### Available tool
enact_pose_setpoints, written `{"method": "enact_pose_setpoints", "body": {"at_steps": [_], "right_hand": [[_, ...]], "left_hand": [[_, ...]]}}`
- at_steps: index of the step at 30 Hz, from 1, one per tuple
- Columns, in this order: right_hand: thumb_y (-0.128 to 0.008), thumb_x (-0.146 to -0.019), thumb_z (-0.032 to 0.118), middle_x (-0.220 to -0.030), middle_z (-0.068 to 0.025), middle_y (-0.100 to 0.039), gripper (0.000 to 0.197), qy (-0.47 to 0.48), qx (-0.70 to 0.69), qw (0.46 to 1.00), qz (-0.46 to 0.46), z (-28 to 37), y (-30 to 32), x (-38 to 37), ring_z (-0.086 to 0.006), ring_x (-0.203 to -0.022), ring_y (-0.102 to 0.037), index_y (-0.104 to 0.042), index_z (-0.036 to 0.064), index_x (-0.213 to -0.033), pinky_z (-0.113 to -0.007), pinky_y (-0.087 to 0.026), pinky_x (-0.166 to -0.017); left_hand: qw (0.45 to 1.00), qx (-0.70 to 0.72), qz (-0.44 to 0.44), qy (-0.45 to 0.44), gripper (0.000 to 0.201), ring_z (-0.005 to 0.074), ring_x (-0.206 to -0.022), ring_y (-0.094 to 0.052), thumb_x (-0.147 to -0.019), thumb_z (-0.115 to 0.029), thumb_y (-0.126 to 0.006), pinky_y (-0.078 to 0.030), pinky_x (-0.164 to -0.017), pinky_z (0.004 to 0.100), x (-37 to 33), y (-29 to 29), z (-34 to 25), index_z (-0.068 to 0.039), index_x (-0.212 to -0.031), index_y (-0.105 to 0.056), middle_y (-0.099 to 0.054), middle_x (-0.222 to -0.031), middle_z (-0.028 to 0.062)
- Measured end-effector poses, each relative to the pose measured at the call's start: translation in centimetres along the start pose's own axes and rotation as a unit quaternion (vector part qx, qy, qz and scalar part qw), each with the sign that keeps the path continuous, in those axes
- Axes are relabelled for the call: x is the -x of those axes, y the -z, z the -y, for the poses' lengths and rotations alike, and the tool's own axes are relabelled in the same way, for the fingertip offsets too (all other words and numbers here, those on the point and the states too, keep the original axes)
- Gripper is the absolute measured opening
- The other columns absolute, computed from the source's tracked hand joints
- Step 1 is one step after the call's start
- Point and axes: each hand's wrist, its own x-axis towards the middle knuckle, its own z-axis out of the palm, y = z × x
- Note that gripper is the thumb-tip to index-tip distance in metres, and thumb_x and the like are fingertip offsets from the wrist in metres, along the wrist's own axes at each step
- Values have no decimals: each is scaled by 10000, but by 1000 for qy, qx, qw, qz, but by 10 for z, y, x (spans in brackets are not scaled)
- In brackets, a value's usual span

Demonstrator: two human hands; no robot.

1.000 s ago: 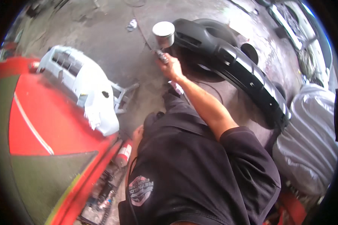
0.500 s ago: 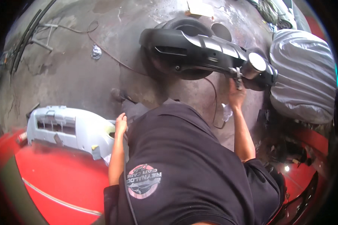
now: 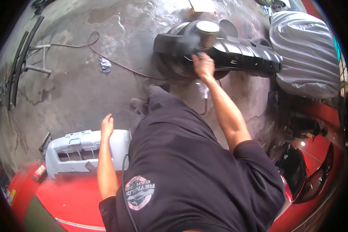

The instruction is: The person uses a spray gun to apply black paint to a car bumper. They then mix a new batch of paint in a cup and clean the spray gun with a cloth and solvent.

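Note:
In my right hand [image 3: 203, 67] is a paint spray gun with a round metal cup [image 3: 207, 30] on top; my fingers are wrapped round its handle. The gun is over the left part of a glossy black car bumper [image 3: 239, 56], with a hazy blur beside the cup. The bumper rests on round dark supports that look like tires. My left hand [image 3: 107, 127] hangs free at my left side with fingers stretched out, above a light grey bumper [image 3: 120, 144]. It holds nothing.
A hose [image 3: 123, 65] loops across the concrete floor. Crumpled foil [image 3: 104, 64] lies near it. Dark strips [image 3: 21, 73] and a metal stand [image 3: 43, 58] are at the far left. A silver-covered object [image 3: 305, 54] stands right of the black bumper. Red car panels [image 3: 77, 197] lie below left.
My right hand has swept the spray gun leftward along the black bumper. My left hand has moved left, away from my body. The view has shifted as my body moved.

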Motion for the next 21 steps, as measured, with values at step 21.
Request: {"method": "enact_pose_setpoints", "body": {"at_steps": [21], "right_hand": [[-704,-947,471,-1087,-289,-750,503,-230,91,944,-219,14,36,-88,-463,-1055,-725,-714,51,-1225,-553,-549,-935]], "left_hand": [[981,-66,182,-4,549,377,-1475,-474,-1049,-311,-568,-402,-1194,450,-180,153,-16,-6,-1504,-543,-484,-1586,250]]}}
